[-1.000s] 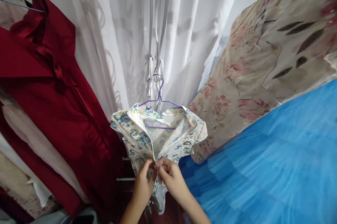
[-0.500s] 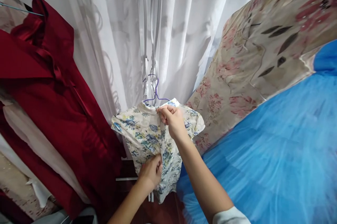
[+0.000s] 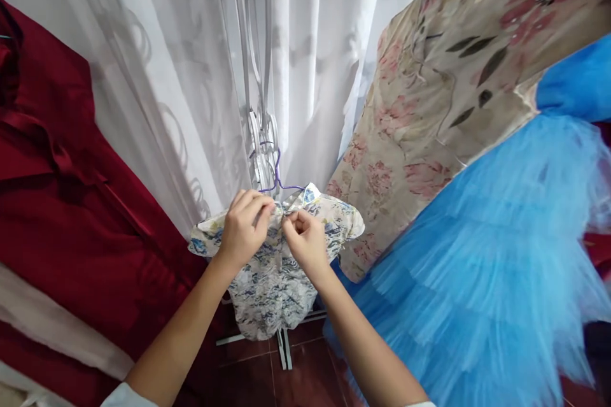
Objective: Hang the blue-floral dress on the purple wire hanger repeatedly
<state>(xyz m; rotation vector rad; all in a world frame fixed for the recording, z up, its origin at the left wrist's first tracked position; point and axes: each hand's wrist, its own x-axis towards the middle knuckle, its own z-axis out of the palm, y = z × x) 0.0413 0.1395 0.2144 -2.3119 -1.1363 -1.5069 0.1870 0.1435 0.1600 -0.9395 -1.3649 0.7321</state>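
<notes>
My left hand (image 3: 245, 225) and right hand (image 3: 305, 241) both pinch shut on the collar of the small white blouse with blue flowers (image 3: 272, 286). It hangs on the thin purple wire hanger (image 3: 277, 171) before the sheer white curtain (image 3: 191, 76). I judge a sideways tug could slip the blouse off the hanger's shoulder or unseat its hook.

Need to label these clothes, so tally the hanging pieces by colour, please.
Dark red garment: 1
White cloth beneath it, kind unclear: 1
Small blue-flowered top, pinched at the collar by left hand and right hand: 1
Beige pink-flowered garment: 1
Blue tulle dress: 1
Total: 5
</notes>
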